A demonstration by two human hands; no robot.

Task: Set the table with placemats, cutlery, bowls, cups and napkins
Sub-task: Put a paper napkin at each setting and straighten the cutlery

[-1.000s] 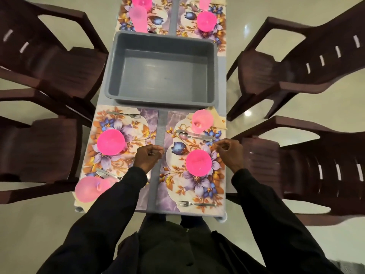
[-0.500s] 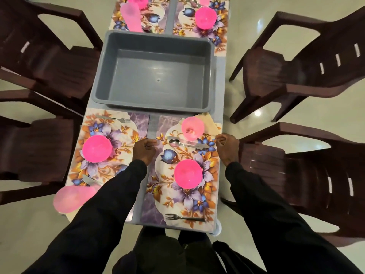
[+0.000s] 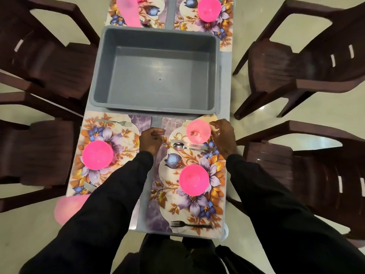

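Pale glossy floor (image 3: 246,20), narrow grey table (image 3: 225,86), four dark brown plastic chairs: far-left chair (image 3: 49,62), near-left chair (image 3: 39,155), far-right chair (image 3: 296,66), near-right chair (image 3: 316,175). One grey tub (image 3: 102,66) sits mid-table with nothing in it. Four floral placemats in view: near-left placemat (image 3: 124,135), near-right placemat (image 3: 177,204), far-left placemat (image 3: 154,8) and far-right placemat (image 3: 185,14), the far two cut off by the frame. Three pink bowls, each on its mat: near-left bowl (image 3: 97,155), near-right bowl (image 3: 194,179), far-right bowl (image 3: 209,8). Three pink cups: near-right cup (image 3: 198,131), near-left cup (image 3: 69,208) blurred at the table's corner, far-left cup (image 3: 128,10). Two forks: upper fork (image 3: 116,122) on the near-left mat, lower fork (image 3: 190,225) along the near edge of the near-right mat. One spoon (image 3: 178,146) with a flat steel piece (image 3: 203,148) against it, between cup and bowl. One beige napkin (image 3: 209,118) showing under the near-right cup. Left hand (image 3: 151,141): fingers curled, pinching the near-right placemat at its left edge. Right hand (image 3: 223,137): fingers curled at that mat's right edge, just beside the cup; can't tell whether they grip mat, napkin or nothing. Both arms in black sleeves.
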